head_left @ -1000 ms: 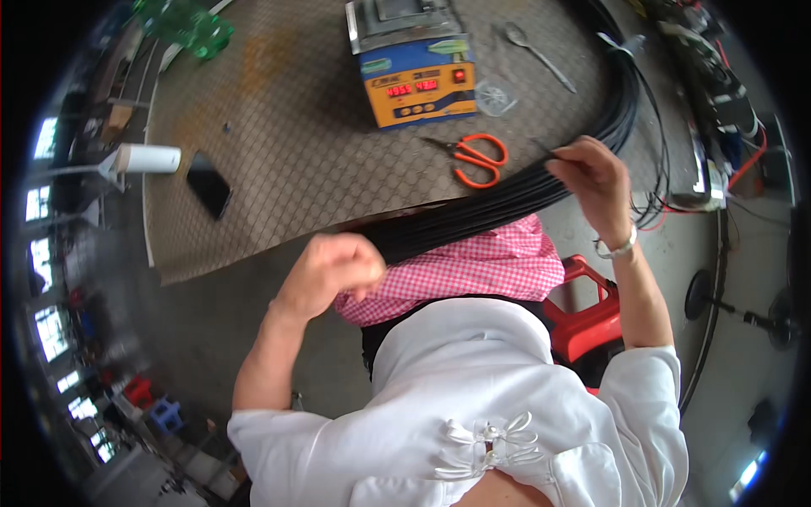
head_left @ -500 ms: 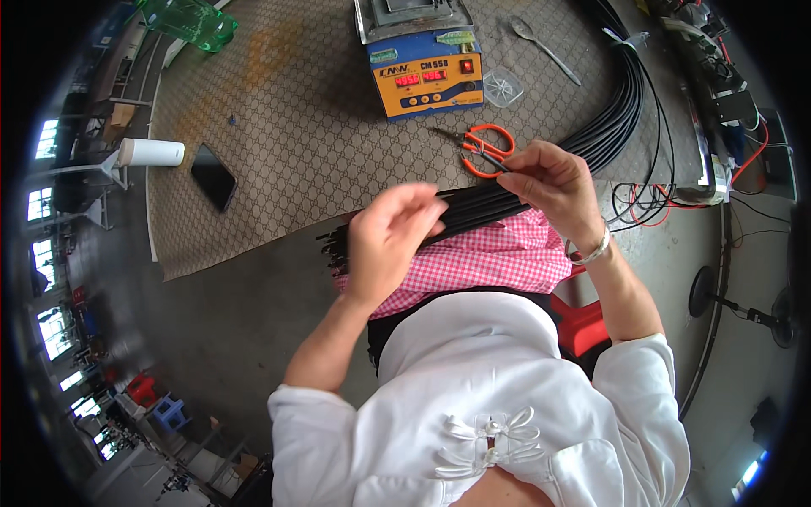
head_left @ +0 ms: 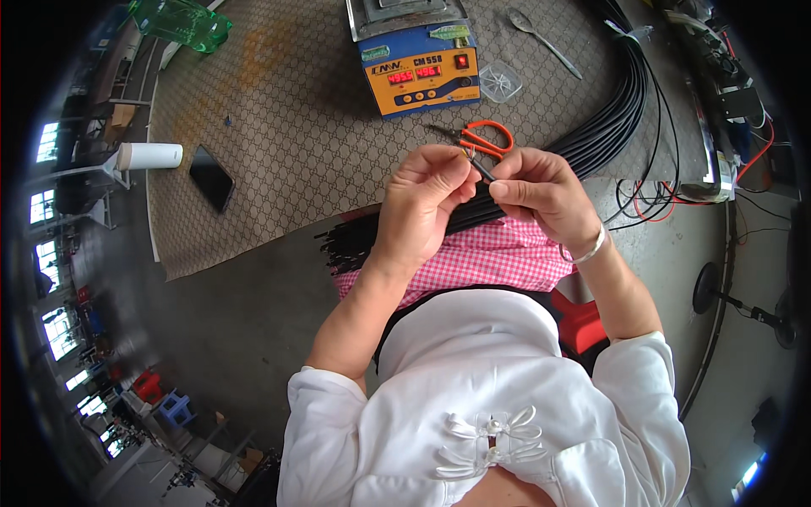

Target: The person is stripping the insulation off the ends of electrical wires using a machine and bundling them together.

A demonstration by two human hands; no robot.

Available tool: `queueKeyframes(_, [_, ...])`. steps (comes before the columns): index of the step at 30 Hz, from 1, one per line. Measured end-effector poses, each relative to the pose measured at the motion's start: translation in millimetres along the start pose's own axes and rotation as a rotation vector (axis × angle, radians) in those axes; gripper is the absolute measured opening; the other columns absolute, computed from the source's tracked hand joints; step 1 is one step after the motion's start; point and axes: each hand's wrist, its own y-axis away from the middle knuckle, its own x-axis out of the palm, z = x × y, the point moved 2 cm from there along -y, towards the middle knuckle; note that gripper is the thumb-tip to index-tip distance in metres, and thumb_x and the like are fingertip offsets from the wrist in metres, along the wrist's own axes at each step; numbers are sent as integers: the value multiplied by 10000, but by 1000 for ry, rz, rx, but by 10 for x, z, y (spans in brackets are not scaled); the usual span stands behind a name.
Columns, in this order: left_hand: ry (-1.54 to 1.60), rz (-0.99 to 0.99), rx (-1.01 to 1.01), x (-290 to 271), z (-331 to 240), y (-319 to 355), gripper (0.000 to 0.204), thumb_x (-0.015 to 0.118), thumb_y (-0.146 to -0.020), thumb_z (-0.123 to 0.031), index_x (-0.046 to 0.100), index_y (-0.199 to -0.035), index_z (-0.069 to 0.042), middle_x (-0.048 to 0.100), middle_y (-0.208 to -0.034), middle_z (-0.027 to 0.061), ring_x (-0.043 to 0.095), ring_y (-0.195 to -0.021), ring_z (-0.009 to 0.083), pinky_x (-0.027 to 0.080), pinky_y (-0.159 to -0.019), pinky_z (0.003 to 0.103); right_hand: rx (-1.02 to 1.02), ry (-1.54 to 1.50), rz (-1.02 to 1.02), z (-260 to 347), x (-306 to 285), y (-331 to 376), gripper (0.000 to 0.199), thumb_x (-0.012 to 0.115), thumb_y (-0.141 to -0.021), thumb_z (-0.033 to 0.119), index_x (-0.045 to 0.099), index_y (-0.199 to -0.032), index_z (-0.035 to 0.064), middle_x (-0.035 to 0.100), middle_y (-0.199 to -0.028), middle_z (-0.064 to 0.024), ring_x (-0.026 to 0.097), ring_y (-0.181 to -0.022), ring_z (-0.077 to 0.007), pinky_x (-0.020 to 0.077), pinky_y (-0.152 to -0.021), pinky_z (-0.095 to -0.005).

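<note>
Since half a second ago, my left hand [head_left: 418, 203] is moving toward 2 o'clock and is now meeting my right hand [head_left: 549, 198], which is staying near its place. Between them I am holding a black cable [head_left: 482, 171], its tip pointing toward 11 o'clock. My right fingers [head_left: 517, 193] are pinching its black jacket; my left fingers [head_left: 456, 171] are pinching its end, where thin wires are showing. Taking the cable as centre, scissors [head_left: 475, 125] are lying close by at 12 on the surface [head_left: 287, 144], and a control box [head_left: 425, 84] is standing at 11. Black bundle [head_left: 608, 118] is running below my hands, curving toward 2. Checked cloth [head_left: 486, 258] is lying at 6, a phone [head_left: 211, 179] at 9.
</note>
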Motion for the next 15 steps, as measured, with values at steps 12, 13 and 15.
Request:
queueKeyframes(12, [49, -15, -105, 75, -3, -74, 136, 510, -889, -148, 591, -932, -48, 591, -769, 37, 523, -691, 113, 434, -651, 247, 87, -199, -12, -7, -19, -39, 108, 648, -791, 80, 587, -823, -4, 541, -667, -25, 462, -516, -68, 326, -408, -180])
queueKeyframes(13, [54, -17, -108, 65, -9, -71, 146, 503, -893, -159, 590, -928, -47, 591, -770, 36, 522, -691, 113, 436, -653, 247, 76, -186, -11, -8, -23, -44, 105, 648, -790, 77, 589, -823, -4, 542, -667, -24, 463, -517, -68, 326, -408, -180])
queueKeyframes(15, [64, -20, -113, 38, -12, -66, 168, 490, -900, -180, 587, -918, -45, 591, -773, 35, 522, -691, 113, 438, -659, 248, 63, -170, -8, -6, -18, -46, 100, 648, -789, 71, 591, -823, -4, 543, -666, -24, 464, -516, -67, 326, -409, -181])
